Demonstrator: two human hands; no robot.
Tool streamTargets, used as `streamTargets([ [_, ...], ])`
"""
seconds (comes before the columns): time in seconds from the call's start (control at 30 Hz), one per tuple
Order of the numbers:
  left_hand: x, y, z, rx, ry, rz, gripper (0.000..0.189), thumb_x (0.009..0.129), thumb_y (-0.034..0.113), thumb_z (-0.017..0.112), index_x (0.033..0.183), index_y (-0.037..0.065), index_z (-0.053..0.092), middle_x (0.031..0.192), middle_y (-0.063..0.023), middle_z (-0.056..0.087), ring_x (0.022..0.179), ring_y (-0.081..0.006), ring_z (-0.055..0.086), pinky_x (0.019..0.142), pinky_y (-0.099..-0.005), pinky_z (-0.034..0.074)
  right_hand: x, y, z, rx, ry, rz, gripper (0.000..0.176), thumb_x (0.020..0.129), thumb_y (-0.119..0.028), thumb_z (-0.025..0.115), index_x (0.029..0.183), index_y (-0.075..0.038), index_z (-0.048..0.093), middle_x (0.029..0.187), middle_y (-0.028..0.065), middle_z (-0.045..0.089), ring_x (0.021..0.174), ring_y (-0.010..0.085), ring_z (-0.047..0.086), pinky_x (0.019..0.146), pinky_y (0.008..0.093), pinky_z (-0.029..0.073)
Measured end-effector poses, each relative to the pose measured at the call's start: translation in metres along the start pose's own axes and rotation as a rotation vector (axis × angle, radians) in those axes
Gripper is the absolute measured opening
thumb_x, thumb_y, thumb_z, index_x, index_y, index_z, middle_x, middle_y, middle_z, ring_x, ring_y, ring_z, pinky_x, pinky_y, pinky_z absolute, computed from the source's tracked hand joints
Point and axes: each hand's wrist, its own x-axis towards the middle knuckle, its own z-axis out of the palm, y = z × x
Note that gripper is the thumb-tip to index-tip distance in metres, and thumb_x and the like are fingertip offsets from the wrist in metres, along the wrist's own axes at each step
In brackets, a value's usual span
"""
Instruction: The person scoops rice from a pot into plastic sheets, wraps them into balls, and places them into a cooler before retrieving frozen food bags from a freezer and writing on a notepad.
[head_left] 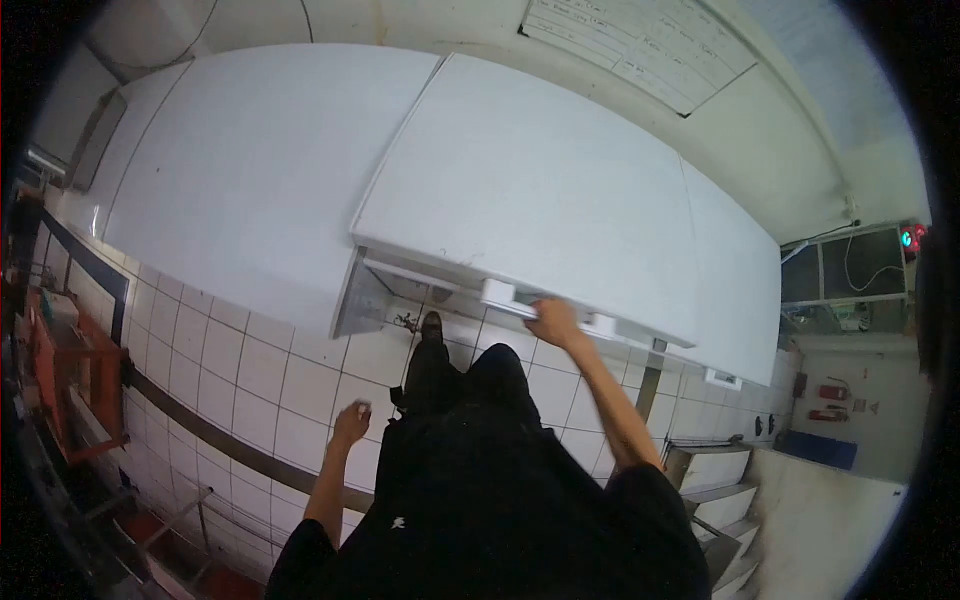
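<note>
At the front edge of a broad white lid [540, 180], the person's right hand [553, 322] is clamped on a white handle [497, 292], its fingers curled over the bar between the two end mounts. The handle is fixed along the lid's near edge, right of the middle of the view. Whether the lid is fully down or slightly raised cannot be told.

The left hand [350, 422] hangs low over the tiled floor [290, 370], well apart from the lid and the handle. Its fingers are bent; whether the fingertips meet cannot be told, and no held thing can be made out. Between the hands, the person's dark-clad legs stand close to the lid's front, with one dark shoe [431, 325] showing on the tiles.

A second white top [270, 150] lies just beside the lid on the left, and another white section [735, 260] adjoins it on the right, with a smaller white handle [722, 380] at its near edge. Above, a board [640, 45] with handwriting is on the wall. An orange stand [75, 370] is at the far left; red extinguishers [833, 392] are at the right, near a blue thing [815, 449].
</note>
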Motion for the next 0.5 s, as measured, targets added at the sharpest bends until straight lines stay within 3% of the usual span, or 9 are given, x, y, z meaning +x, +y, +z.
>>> streamTargets([
  [0.07,0.056,0.128,-0.088,-0.213,-0.075,0.036,0.029,0.091,0.028,0.056,0.114,0.011,0.062,0.1,-0.0179,0.068,0.093,-0.0388,0.064,0.083,-0.044,0.051,-0.032,-0.009,-0.131,0.047,0.129,-0.071,0.039,0.073,-0.031,0.075,0.101,-0.005,0.068,0.097,0.0199,0.068,0.095,0.0392,0.063,0.085,0.0479,0.05],
  [0.13,0.117,0.204,-0.119,-0.19,-0.107,0.194,0.026,0.091,0.026,0.057,0.112,0.011,0.062,0.099,-0.016,0.069,0.09,-0.0346,0.066,0.081,-0.0417,0.052,-0.036,-0.014,-0.251,0.039,0.261,-0.089,0.052,0.07,-0.027,0.078,0.116,-0.007,0.064,0.102,0.0188,0.067,0.092,0.0364,0.064,0.087,0.0441,0.049],
  [0.17,0.148,0.228,-0.118,-0.164,-0.11,0.26,0.026,0.091,0.026,0.058,0.111,0.011,0.062,0.098,-0.0153,0.069,0.09,-0.0338,0.066,0.08,-0.0417,0.052,-0.032,-0.016,-0.297,0.022,0.364,-0.032,0.052,0.067,-0.022,0.078,0.116,-0.009,0.065,0.094,0.016,0.068,0.087,0.034,0.065,0.083,0.0425,0.05],
  [0.2,0.176,0.25,-0.114,-0.142,-0.11,0.316,0.025,0.091,0.026,0.058,0.111,0.012,0.062,0.098,-0.0147,0.069,0.089,-0.0329,0.067,0.079,-0.0416,0.052,-0.026,-0.035,-0.348,-0.133,0.391,0.152,0.051,0.066,-0.015,0.076,0.116,-0.009,0.066,0.081,0.015,0.067,0.073,0.0321,0.066,0.069,0.0406,0.051],
  [0.23,0.199,0.274,-0.112,-0.145,-0.134,0.303,0.024,0.09,0.025,0.059,0.11,0.012,0.062,0.098,-0.0143,0.069,0.089,-0.033,0.066,0.078,-0.0413,0.052,-0.01,-0.009,-0.365,-0.373,0.697,0.002,0.05,0.066,-0.018,0.078,0.114,-0.011,0.066,0.081,0.0115,0.067,0.074,0.0295,0.066,0.066,0.04,0.05],
  [0.27,0.221,0.296,-0.113,-0.137,-0.152,0.299,0.024,0.09,0.025,0.059,0.11,0.012,0.063,0.098,-0.0138,0.07,0.089,-0.0332,0.066,0.077,-0.0411,0.052,0.006,-0.006,-0.392,-0.474,0.903,0.008,0.047,0.067,-0.021,0.078,0.112,-0.012,0.066,0.083,0.0108,0.067,0.075,0.0281,0.066,0.064,0.0393,0.05],
  [0.33,0.269,0.326,-0.097,-0.071,-0.11,0.19,0.023,0.088,0.023,0.059,0.109,0.013,0.063,0.097,-0.0136,0.069,0.087,-0.0339,0.066,0.077,-0.0423,0.052,0.056,0.023,-0.439,-0.564,1.495,-0.246,0.038,0.064,-0.024,0.079,0.098,-0.016,0.063,0.077,0.0066,0.066,0.067,0.0285,0.064,0.06,0.0403,0.049],
  [0.43,0.327,0.352,-0.06,-0.093,0.093,0.264,0.024,0.086,0.022,0.059,0.108,0.013,0.063,0.096,-0.0131,0.068,0.088,-0.0337,0.065,0.08,-0.0432,0.052,0.109,0.05,-0.505,-0.565,1.573,-0.191,0.039,0.07,-0.024,0.078,0.104,-0.009,0.066,0.085,0.0107,0.068,0.076,0.0261,0.066,0.064,0.0389,0.05],
  [0.5,0.369,0.381,-0.062,0.033,0.214,0.37,0.023,0.084,0.022,0.06,0.106,0.013,0.064,0.097,-0.0127,0.067,0.091,-0.0342,0.064,0.082,-0.0428,0.051,0.144,0.063,-0.535,-0.392,1.654,-0.147,0.03,0.068,-0.027,0.078,0.087,-0.008,0.065,0.073,0.0089,0.064,0.066,0.0259,0.063,0.059,0.0368,0.049],
])
